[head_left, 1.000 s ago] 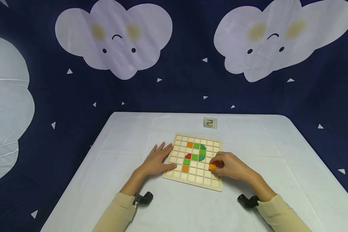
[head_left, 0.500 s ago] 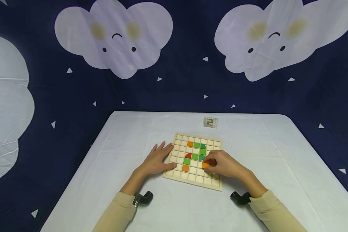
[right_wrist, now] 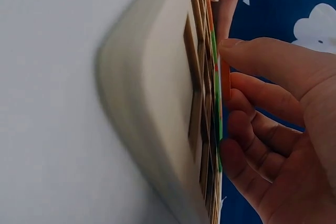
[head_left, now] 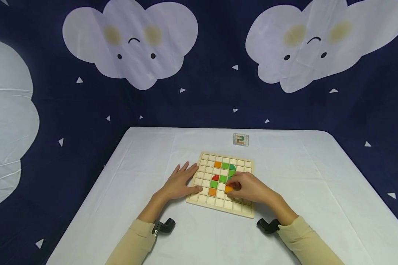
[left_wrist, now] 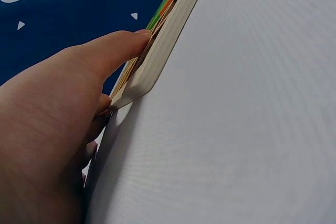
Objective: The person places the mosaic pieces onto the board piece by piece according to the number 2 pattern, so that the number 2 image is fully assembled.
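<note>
A square wooden grid board (head_left: 201,201) lies on the table, with orange, green and red tiles in some of its cells. My left hand (head_left: 178,185) rests at the board's left edge, fingers spread and thumb on top of the grid. Over the board's lower right part, my right hand (head_left: 252,187) pinches an orange square tile (head_left: 229,189) between thumb and fingertips. In the right wrist view the orange tile (right_wrist: 226,80) stands close above the grid surface; I cannot tell whether it touches. That hand partly covers the green tiles on the right of the pattern.
Behind the board a small gridded card (head_left: 240,140) with a coloured figure lies on the white-covered table (head_left: 152,154). A dark blue cloth (head_left: 212,99) with clouds and triangles hangs behind the table. Each wrist carries a black camera mount.
My right hand has moved left across the board with the orange tile, from near its right edge toward the middle. The left hand has stayed in place.
</note>
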A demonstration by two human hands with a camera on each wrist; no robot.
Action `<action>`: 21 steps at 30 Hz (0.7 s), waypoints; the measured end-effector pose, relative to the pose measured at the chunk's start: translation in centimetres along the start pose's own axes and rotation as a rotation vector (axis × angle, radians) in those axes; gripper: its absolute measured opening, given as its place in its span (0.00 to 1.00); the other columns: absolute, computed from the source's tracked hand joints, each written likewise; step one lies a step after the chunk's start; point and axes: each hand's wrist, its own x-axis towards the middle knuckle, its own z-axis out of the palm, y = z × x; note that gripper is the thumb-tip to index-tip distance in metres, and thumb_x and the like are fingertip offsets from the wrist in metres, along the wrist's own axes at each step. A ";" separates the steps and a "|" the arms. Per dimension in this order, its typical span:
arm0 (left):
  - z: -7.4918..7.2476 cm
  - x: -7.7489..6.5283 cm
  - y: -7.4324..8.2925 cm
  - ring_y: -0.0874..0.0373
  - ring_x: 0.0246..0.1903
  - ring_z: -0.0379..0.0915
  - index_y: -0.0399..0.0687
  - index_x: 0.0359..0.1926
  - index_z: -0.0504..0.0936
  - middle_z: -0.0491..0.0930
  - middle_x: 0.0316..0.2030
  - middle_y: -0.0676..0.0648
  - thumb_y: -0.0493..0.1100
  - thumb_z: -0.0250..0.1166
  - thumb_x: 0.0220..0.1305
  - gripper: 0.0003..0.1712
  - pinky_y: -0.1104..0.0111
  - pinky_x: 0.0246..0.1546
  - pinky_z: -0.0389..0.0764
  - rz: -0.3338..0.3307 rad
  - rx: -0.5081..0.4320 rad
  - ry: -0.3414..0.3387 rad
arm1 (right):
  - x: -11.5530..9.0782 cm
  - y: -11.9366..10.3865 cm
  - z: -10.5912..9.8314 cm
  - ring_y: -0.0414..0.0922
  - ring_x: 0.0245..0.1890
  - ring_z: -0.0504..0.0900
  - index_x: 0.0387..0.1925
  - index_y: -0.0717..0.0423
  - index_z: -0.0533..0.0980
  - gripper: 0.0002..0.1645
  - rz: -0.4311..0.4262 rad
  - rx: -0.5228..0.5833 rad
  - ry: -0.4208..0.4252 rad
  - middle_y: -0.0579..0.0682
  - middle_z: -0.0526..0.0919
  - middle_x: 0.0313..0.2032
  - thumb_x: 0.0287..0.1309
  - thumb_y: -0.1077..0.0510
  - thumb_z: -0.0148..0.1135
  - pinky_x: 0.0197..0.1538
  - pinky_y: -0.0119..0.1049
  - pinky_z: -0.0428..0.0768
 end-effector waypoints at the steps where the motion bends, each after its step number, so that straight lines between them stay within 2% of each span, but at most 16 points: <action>1: 0.0 0.0 0.0 0.54 0.73 0.37 0.49 0.74 0.57 0.54 0.72 0.54 0.74 0.57 0.55 0.53 0.56 0.70 0.35 0.000 -0.001 -0.001 | 0.1 -0.1 0.1 0.37 0.29 0.74 0.40 0.46 0.84 0.14 -0.002 0.005 0.001 0.34 0.77 0.31 0.49 0.50 0.74 0.32 0.31 0.75; 10: -0.2 0.0 0.1 0.54 0.73 0.37 0.49 0.74 0.57 0.54 0.72 0.53 0.73 0.57 0.55 0.53 0.57 0.70 0.34 -0.003 -0.002 -0.009 | 0.7 -0.9 0.6 0.39 0.28 0.73 0.36 0.42 0.84 0.11 -0.022 -0.036 0.001 0.38 0.76 0.27 0.49 0.47 0.74 0.30 0.31 0.72; 21: -0.2 -0.1 0.1 0.54 0.73 0.37 0.50 0.74 0.57 0.54 0.72 0.54 0.74 0.56 0.56 0.53 0.56 0.70 0.35 0.004 0.010 -0.007 | 1.2 -2.0 1.0 0.36 0.27 0.70 0.37 0.44 0.85 0.12 -0.035 -0.110 -0.040 0.38 0.75 0.28 0.50 0.47 0.73 0.31 0.32 0.71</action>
